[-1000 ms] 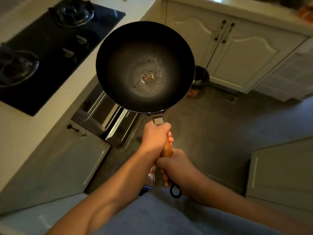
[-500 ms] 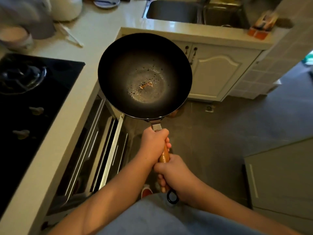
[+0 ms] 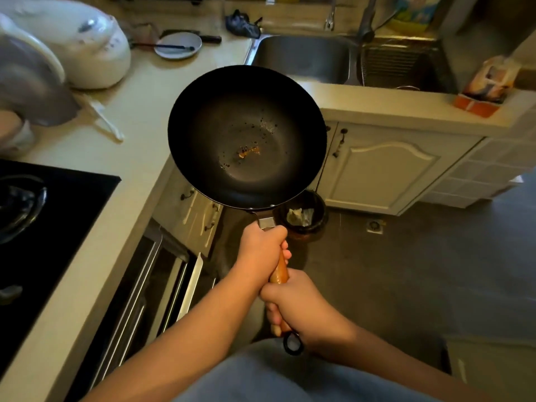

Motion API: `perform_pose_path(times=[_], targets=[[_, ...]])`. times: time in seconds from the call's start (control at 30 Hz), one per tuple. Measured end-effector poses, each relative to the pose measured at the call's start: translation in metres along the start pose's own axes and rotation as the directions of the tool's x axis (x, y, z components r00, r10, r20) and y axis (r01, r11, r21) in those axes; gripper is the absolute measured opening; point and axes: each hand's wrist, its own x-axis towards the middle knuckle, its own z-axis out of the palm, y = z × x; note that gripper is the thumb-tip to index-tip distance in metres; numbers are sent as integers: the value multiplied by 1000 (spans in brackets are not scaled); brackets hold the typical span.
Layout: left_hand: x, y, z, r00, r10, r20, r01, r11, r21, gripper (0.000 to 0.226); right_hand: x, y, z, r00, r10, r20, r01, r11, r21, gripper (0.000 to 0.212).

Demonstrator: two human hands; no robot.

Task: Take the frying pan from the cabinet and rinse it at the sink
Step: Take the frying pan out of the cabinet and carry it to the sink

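Observation:
A black frying pan [image 3: 246,137] with a wooden handle hangs level in the air in front of me, over the counter corner, with a small orange residue and dark specks in its bottom. My left hand [image 3: 262,246] grips the handle just behind the metal collar. My right hand [image 3: 293,306] grips the handle's lower end, above its black hanging loop. The steel sink [image 3: 304,58] lies beyond the pan at the top, with a tap [image 3: 366,21] between its left basin and a right basin holding a wire rack.
An open cabinet [image 3: 162,280] with metal rails gapes below the counter at lower left. A black hob [image 3: 43,216] sits left. A white rice cooker [image 3: 87,44], a plate [image 3: 177,44] and a dark bin [image 3: 303,216] on the floor are nearby.
My view has swung up and toward the sink, which now shows in full. The pan stays held out in both hands and sits nearer the sink's counter edge.

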Motion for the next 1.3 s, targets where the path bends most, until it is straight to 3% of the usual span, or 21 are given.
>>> perform_pose_path(times=[0.3,0.5,0.63,0.7,0.83,1.07,1.2,1.3], targets=[[87,70,39,999,-19,26,20,999,-43,6,58,-98,-53,1000,-5,26,8,993,-114,6],[167,114,56,1000,-18,24,19,999,-46,2,117,-155,-78,998,-21,53,24,998,-62,5],[227,146,63,997,-61,45,63,997,-32,8,165,-200,-90,1000,-5,11,5,997,-72,23],[252,159,64,997,-47,59,49,998,-36,3,185,-221,-95,1000,3,9,-2,997,-75,4],[296,190,72,995,-66,69,71,995,-73,12,218,-260,-107,1000,23,13,-22,999,-41,13],[356,243,104,995,-96,4,96,995,-33,1,267,-318,-142,992,99,82,-103,993,49,12],[386,270,132,995,-50,-81,59,992,112,11,298,-351,-178,975,166,148,-182,978,102,14],[409,289,158,993,-38,-109,52,991,123,17,321,-373,-207,963,210,169,-235,962,142,19]])
